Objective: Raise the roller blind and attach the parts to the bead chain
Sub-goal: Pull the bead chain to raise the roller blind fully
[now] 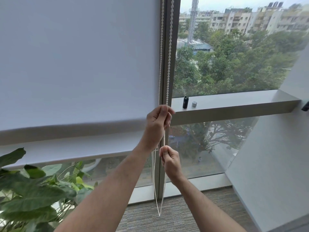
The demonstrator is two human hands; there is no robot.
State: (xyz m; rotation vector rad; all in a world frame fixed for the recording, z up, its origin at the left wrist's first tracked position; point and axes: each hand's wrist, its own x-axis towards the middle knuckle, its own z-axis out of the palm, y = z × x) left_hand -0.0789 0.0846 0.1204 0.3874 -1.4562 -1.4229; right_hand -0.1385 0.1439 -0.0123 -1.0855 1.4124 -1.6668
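Hauling the white plastic bead chain hand over hand, we judge the raising step under way; the attaching step is not begun. Left hand is fisted round the chain at sill height, fingers curled tight on one strand. Right hand sits just below it, thumb and fingers pinching the same strand. The chain hangs beside the dark window mullion, its loop ending near the carpet. The pale grey fabric roller blind covers the left pane, its hem bar low, below the sill line. The parts, a small black cylinder and a small silver cap, stand on the grey window ledge, well apart from both hands. Next move likely calls for a steady downward pull, alternating grips.
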